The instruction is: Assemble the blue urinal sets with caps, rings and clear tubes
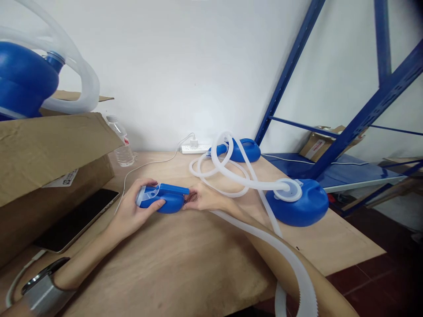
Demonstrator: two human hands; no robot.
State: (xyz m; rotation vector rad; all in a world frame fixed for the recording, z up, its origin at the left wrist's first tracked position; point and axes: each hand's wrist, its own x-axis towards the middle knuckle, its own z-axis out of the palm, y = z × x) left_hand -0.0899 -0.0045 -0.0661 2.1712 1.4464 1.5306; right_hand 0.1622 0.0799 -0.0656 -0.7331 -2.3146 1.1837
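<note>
Small blue bottle (170, 204) held up over the near-middle of the wooden table (165, 268), lying on its side, handle part up. Left hand (130, 211) clamped round its left end, thumb on the near side, other fingers behind; looks like that grip carries the weight and keeps it from rolling. Right hand (206, 197) at the right end, fingertips bunched close; can't tell whether they pinch anything, contact hidden, maybe just steadying. Larger blue container (300, 213) sits on the right, its clear hose (231, 174) looped toward the far side and another blue container (247, 150), probably left there for slack. Phone (77, 222) and cardboard box (56, 147) on the left, out of the hands' way. Power strip (194, 149) far, by the wall, likely for cable reach
</note>
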